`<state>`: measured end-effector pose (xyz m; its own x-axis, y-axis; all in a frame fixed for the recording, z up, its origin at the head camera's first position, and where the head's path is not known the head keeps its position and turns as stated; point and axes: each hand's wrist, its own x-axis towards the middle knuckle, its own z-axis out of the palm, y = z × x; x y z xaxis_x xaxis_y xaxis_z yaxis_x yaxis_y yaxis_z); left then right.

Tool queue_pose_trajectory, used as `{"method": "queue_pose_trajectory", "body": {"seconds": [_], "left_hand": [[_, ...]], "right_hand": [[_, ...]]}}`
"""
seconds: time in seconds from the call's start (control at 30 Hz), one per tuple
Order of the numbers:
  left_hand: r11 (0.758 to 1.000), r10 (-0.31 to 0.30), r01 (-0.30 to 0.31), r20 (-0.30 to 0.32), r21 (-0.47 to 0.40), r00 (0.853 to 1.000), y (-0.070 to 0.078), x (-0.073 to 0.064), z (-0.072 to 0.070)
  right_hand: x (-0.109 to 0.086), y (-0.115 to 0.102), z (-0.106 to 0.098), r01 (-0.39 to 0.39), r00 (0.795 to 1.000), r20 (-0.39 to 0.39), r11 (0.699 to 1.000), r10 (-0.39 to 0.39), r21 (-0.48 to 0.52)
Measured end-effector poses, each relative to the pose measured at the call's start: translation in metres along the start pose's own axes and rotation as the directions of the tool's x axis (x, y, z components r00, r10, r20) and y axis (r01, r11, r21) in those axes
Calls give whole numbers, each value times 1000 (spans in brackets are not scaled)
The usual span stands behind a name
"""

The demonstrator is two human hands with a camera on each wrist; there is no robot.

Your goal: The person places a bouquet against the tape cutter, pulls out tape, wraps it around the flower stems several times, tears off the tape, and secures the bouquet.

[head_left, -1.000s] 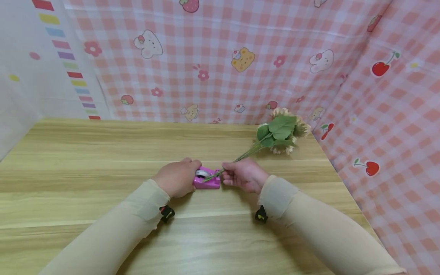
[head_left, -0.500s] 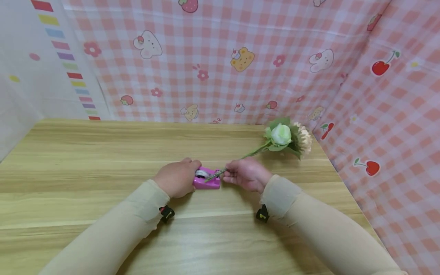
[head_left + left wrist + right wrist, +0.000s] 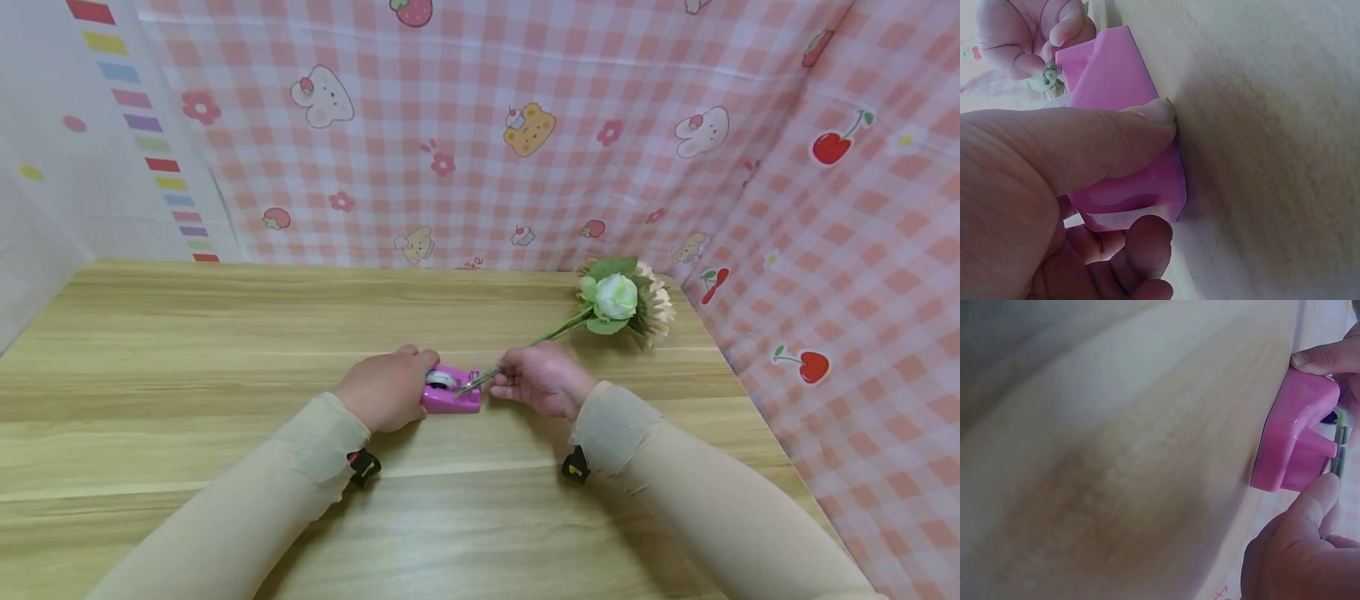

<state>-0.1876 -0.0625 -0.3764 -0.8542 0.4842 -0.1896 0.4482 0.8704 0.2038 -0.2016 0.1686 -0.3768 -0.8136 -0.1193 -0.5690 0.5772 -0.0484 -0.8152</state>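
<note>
My left hand (image 3: 386, 390) grips the left end of a pink tape dispenser (image 3: 454, 404) on the table. In the left wrist view the thumb lies across the dispenser's side (image 3: 1116, 75), with fingers curled at its end. A pale tape roll (image 3: 440, 379) sits inside. My right hand (image 3: 543, 379) pinches a bunch of artificial flowers by the green stems (image 3: 558, 332). The lower stem ends (image 3: 1341, 440), wrapped with shiny clear tape, lie over the dispenser's cutter end. A greenish-white rose (image 3: 617, 297) faces up at the far right, beside a cream, many-petalled bloom (image 3: 658, 308).
The wood-grain table (image 3: 187, 358) stretches around both hands. Pink checked cloth (image 3: 465, 125) hangs behind it, and more checked cloth (image 3: 885, 292) closes off the right side. Each wrist carries a small black camera (image 3: 364, 467).
The flower bunch has turned about its stems: green leaves faced up before, the rose does now. My right hand has shifted slightly right with the stem ends. The left hand and dispenser stay still.
</note>
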Motion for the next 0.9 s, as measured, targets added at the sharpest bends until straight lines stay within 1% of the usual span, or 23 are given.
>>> {"method": "queue_pose_trajectory", "body": {"seconds": [0.23, 0.5, 0.73, 0.9], "left_hand": [[1000, -1, 1, 5, -10, 1000, -1, 0, 0], [1000, 9, -9, -2, -9, 1000, -1, 0, 0], [1000, 6, -6, 15, -10, 1000, 0, 0, -1], [1000, -2, 2, 20, -8, 1000, 0, 0, -2]], "right_hand": [[0, -1, -5, -1, 1000, -11, 1000, 1, -18], [0, -3, -10, -10, 1000, -21, 999, 9, -40], [1, -4, -14, -1, 999, -39, 998, -2, -55], [2, -5, -17, -12, 999, -49, 999, 9, -47]]}}
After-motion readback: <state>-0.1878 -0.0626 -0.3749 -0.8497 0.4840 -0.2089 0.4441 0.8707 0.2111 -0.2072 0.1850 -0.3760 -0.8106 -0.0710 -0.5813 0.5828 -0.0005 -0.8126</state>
